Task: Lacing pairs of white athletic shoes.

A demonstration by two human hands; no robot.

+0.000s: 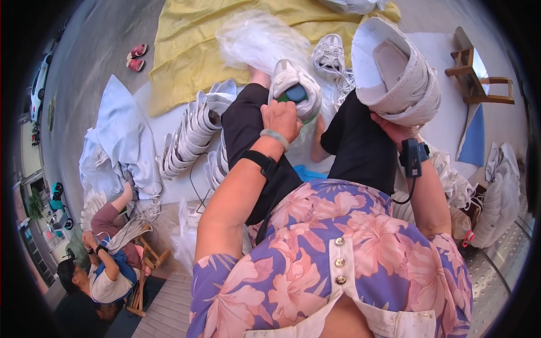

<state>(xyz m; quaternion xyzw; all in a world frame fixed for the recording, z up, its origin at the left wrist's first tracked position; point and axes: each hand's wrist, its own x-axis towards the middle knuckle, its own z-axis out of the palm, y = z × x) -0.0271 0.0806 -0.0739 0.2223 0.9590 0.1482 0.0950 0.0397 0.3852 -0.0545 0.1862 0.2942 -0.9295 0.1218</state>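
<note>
- Head view, beginning from the hands: with the left hand (282,119), fingers curled tightly, grasping at the opening of a white shoe (313,96), in the upper centre of the frame.
- Showing inside that opening, close to the fingers: a rounded blue and green object (296,94); cannot tell whether gripped too by the same hand.
- With the right hand (393,130), right of the upper centre, holding from below a tilted stack of nested white shoe uppers (403,84); fingers partly hidden behind it.
- On the left wrist, a pale bracelet (275,136) and a black band (259,160); on the right wrist, a black device (414,158) with a cable.
- Between both hands and somewhat higher, another white shoe (328,56), apart from them.
- Near the top edge, thin clear plastic (259,39), lying over a yellow sheet (186,56).
- Left of centre, a long row of shoe uppers (186,141), nested and lying diagonally.
- Farther left, a heaped pale cloth (127,121); above it, red sandals (136,64).
- At upper right, a small wooden stool (465,58); lower, toward the right edge, a plastic-wrapped bundle (499,197).
- At lower left, another person (110,287), seated low.
</note>
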